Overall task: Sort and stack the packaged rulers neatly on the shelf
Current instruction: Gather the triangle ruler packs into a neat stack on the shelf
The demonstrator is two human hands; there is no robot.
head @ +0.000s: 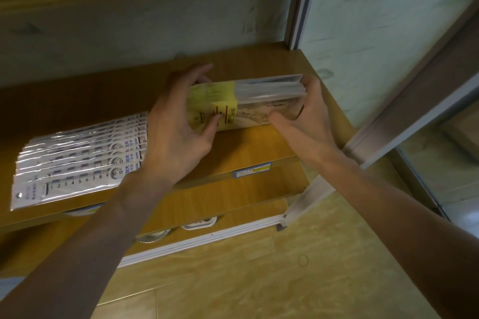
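From the head camera, both hands held a bundle of yellow-labelled ruler packs (246, 103) standing on edge on the wooden shelf (246, 147), toward its right end. The left hand (176, 132) gripped the yellow end, fingers curled over the top and thumb pressed on the front label. The right hand (308, 114) clasped the clear end, thumb along the front face and fingers wrapped behind. Just left of the left wrist, a fanned row of white ruler packs (77, 163) lay flat on the same shelf.
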